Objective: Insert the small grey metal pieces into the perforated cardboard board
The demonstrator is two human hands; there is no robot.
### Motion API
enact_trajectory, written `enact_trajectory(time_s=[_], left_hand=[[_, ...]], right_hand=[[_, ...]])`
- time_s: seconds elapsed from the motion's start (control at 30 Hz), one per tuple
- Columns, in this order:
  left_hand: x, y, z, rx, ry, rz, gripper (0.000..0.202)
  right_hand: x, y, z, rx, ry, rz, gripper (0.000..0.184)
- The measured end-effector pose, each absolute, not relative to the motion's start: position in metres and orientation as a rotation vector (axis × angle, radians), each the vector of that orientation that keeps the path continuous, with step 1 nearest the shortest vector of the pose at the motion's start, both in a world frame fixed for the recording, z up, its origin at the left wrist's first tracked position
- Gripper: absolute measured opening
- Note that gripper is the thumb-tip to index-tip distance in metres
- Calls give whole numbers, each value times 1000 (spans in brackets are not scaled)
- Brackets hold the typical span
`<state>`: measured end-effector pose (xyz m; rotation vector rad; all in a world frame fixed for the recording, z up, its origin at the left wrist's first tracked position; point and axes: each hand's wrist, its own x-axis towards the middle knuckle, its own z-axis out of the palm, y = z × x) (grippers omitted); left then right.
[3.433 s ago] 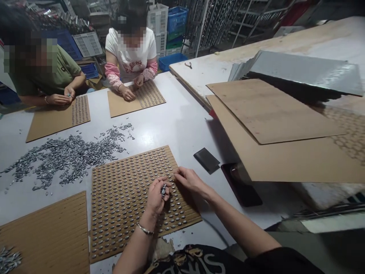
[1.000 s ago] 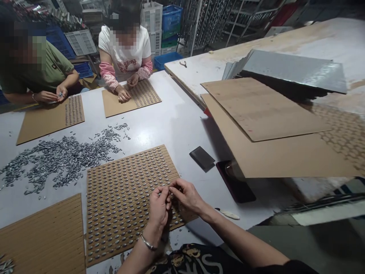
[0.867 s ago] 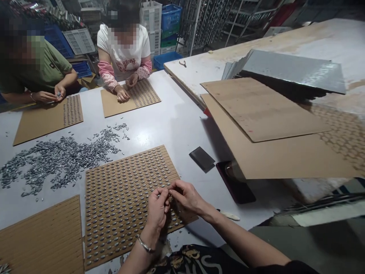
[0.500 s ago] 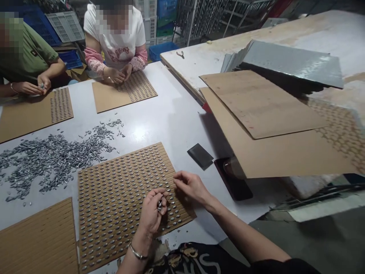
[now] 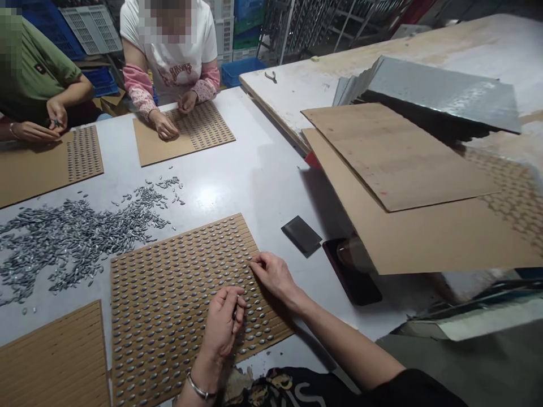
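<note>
board (image 5: 169,294) nearly full, both hands at its right side

it lies flat, most slots filled with silvery pieces (image 5: 178,265). the left hand (image 5: 223,327) rests on its near right part, fingers curled closed around what look like spare pieces, likely kept ready. the right hand (image 5: 274,276) presses pinched fingertips to its right edge; whether they grip a piece cannot be told. left of the board a loose heap (image 5: 72,237) lies on the grey table (image 5: 254,169); beyond it two co-workers (image 5: 178,56) sit before crates (image 5: 242,70).

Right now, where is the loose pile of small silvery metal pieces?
Head view, left side: the loose pile of small silvery metal pieces lies on the grey table, just beyond the far left edge of the brown slotted cardboard sheet.
</note>
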<state>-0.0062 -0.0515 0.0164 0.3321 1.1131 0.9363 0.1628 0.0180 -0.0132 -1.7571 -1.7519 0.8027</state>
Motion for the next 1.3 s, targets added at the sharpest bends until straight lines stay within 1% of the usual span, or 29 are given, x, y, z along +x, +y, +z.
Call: enact_trajectory(time_s=[0.1, 0.13, 0.2, 0.3, 0.43, 0.63, 0.87, 0.93, 1.07, 1.13, 1.3], left_hand=[[-5, -50, 18, 323, 1067, 971, 44], [-5, -50, 19, 328, 1059, 970, 44], [-4, -51, 21, 347, 1064, 969, 41], [-2, -53, 22, 381, 1091, 986, 37], [5, -56, 20, 380, 1124, 983, 39], [15, -60, 15, 377, 1183, 1044, 44], [6, -57, 17, 455, 1168, 893, 42], [5, -55, 19, 422, 1127, 905, 41], [3, -53, 20, 346, 1100, 964, 39], [1, -53, 20, 368, 1103, 963, 37], [-4, -55, 18, 455, 1111, 938, 38]], right_hand=[[163, 19, -18, -1765, -1725, 789, 9], [163, 17, -18, -1763, -1698, 811, 9], [165, 11, -13, -1723, -1648, 856, 16], [166, -9, 3, -1525, -1716, 898, 11], [163, -37, 20, -1289, -1801, 1057, 15], [161, -44, 19, -1419, -1466, 1338, 21], [173, -27, 27, -1287, -1505, 1620, 25], [179, -20, 24, -1322, -1537, 1582, 23], [189, 0, 11, -1457, -1751, 1189, 16], [189, 8, 5, -1472, -1869, 1057, 15], [180, 16, -4, -1609, -1830, 1017, 13]])
